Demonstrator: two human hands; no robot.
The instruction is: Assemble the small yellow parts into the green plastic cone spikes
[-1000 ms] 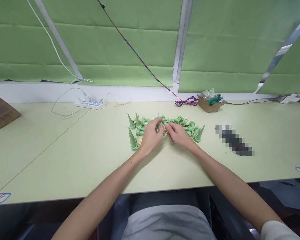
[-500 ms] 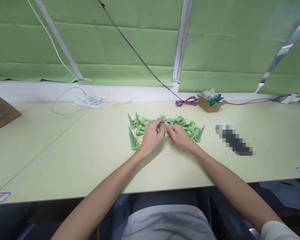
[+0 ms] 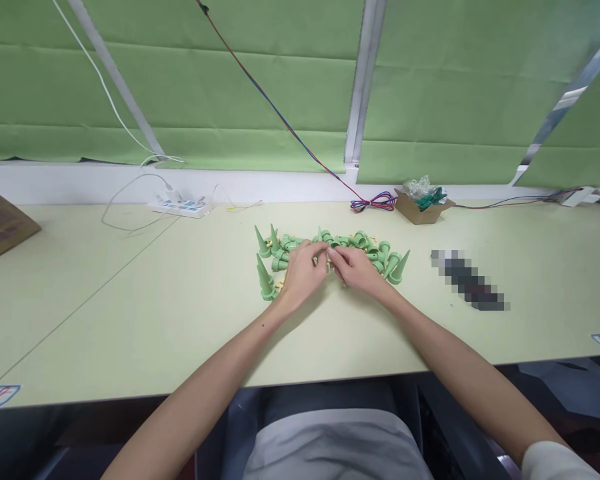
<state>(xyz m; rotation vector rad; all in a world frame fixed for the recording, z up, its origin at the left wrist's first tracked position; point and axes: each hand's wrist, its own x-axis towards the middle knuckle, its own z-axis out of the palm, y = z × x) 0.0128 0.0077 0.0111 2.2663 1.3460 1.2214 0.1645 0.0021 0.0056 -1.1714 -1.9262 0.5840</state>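
Above a pile of green plastic cone-shaped spikes (image 3: 400,269), my left hand (image 3: 304,268) and my right hand (image 3: 356,268) meet at the fingertips. Both hands are closed in a pinch, thumbs and index fingers pressed together. Whatever small piece lies between them is hidden by the fingers. Green ribbed caps (image 3: 279,265) lie to the left of my left hand, and small yellow pieces (image 3: 279,286) show by its wrist. Several pointed spikes stand upright at the pile's left side, and more parts lie behind and right of my right hand.
A dark pixelated object (image 3: 473,283) lies to the right on the table (image 3: 180,333). Along the back are a white power strip (image 3: 183,207), coiled red-blue wire (image 3: 375,202) and a small cardboard box (image 3: 420,211). Brown paper (image 3: 3,223) sits far left.
My fingertips have shifted slightly against each other, and the green bit seen between them earlier is now covered. The pile looks the same.
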